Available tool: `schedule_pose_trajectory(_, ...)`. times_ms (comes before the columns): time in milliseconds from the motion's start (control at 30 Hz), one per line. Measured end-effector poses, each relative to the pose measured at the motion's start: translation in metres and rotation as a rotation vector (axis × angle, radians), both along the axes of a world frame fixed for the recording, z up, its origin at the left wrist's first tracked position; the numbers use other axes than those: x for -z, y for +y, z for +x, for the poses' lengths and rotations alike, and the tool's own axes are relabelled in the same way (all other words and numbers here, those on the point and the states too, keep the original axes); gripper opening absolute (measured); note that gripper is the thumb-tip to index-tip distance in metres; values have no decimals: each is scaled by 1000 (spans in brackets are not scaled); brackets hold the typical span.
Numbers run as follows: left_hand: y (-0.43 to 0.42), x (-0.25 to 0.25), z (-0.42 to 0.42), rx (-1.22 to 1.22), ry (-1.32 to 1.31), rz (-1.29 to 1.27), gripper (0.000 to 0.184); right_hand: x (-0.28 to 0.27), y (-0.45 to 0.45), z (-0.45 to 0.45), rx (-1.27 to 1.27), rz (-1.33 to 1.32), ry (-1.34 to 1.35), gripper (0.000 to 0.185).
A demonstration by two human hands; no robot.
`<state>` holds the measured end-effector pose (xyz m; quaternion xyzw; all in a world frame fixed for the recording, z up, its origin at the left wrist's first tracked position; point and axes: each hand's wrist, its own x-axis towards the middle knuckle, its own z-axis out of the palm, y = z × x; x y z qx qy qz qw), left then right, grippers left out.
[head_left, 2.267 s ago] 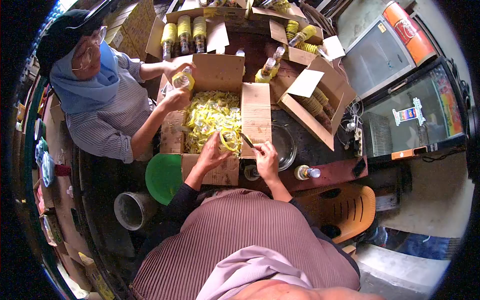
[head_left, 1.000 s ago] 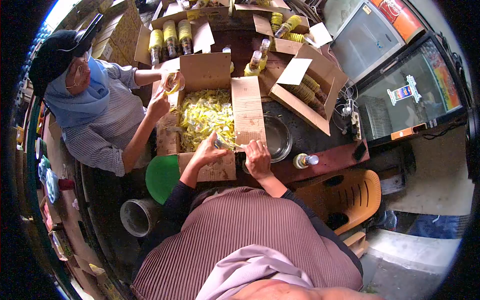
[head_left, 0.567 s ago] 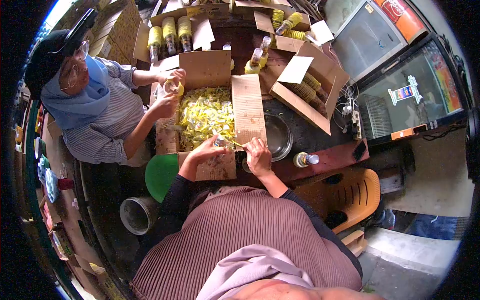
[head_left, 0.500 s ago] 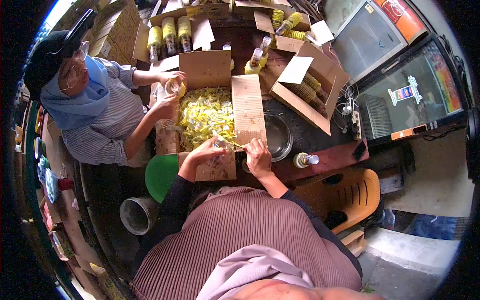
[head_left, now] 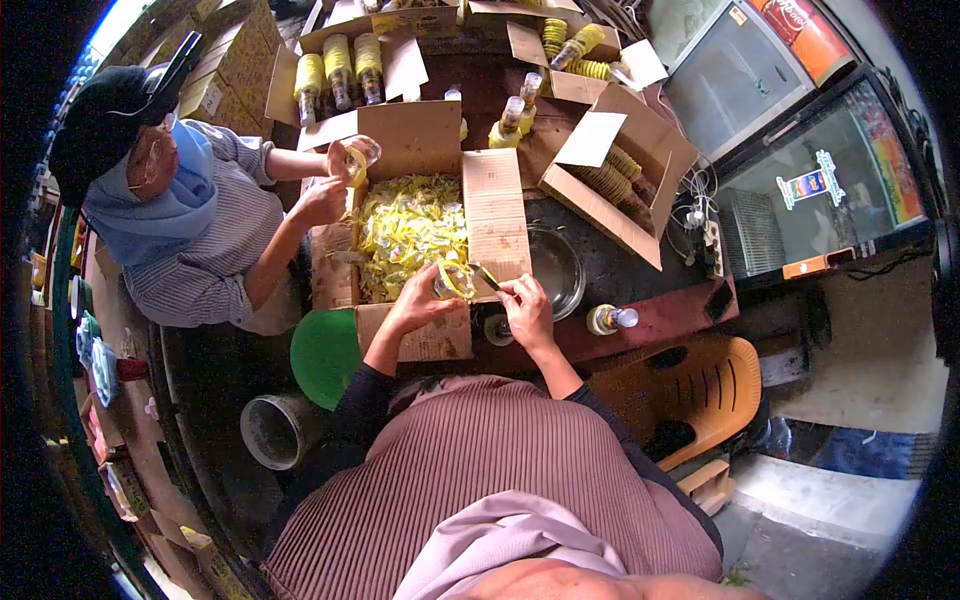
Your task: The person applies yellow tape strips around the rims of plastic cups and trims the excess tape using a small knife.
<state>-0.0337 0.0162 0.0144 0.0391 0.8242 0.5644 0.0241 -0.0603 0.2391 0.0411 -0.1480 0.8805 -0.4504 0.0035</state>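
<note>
My left hand [head_left: 420,304] is closed around a clear plastic cup [head_left: 458,281] with a yellow band, over the near edge of an open cardboard box. Just to its right, my right hand [head_left: 527,308] pinches a thin dark tool [head_left: 487,279], perhaps a small blade, its tip pointing toward the cup. Crumpled yellow-and-white strips [head_left: 412,232] fill the box [head_left: 410,138] beyond my hands. A clear round bowl [head_left: 572,262] stands right of the box, partly hidden by a flap.
Across at the left, a person [head_left: 215,210] holds another yellow-banded clear cup [head_left: 357,165]. Cartons of stacked yellow-banded cups [head_left: 338,70] stand at the back. A yellow-labelled bottle-like item [head_left: 612,319] is near the table edge. An orange chair [head_left: 715,385] and green round seat [head_left: 325,355] flank me.
The cup in my left hand has turned, showing its yellow band as a loop. My right hand has shifted slightly right. The other person's cup has tilted to the right.
</note>
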Motion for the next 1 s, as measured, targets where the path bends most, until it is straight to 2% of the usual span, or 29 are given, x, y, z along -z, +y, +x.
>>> schedule_pose_trajectory(33,1,-3,0,-24,47,-137,58,-1,1,1,-2,2,1,8)
schedule_pose_trajectory(100,3,-5,4,-30,2,-146,62,-9,3,5,-26,52,54,8)
schedule_pose_trajectory(167,8,-11,12,-122,151,-290,67,-16,4,6,-57,87,106,8)
schedule_pose_trajectory(267,11,-3,15,-133,89,-324,71,-24,4,9,-113,140,157,8)
schedule_pose_trajectory(367,9,3,19,-123,135,-371,72,-24,2,11,-141,179,228,8)
schedule_pose_trajectory(500,13,-5,26,-179,160,-361,71,-27,-1,18,-160,288,429,7)
schedule_pose_trajectory(633,19,-19,29,-272,218,-395,63,-26,-3,27,-200,311,550,11)
schedule_pose_trajectory(767,29,-42,36,-333,175,-434,55,-26,-6,35,-172,369,613,6)
schedule_pose_trajectory(1000,46,-32,50,-409,131,-393,56,-17,-10,42,-179,414,611,6)
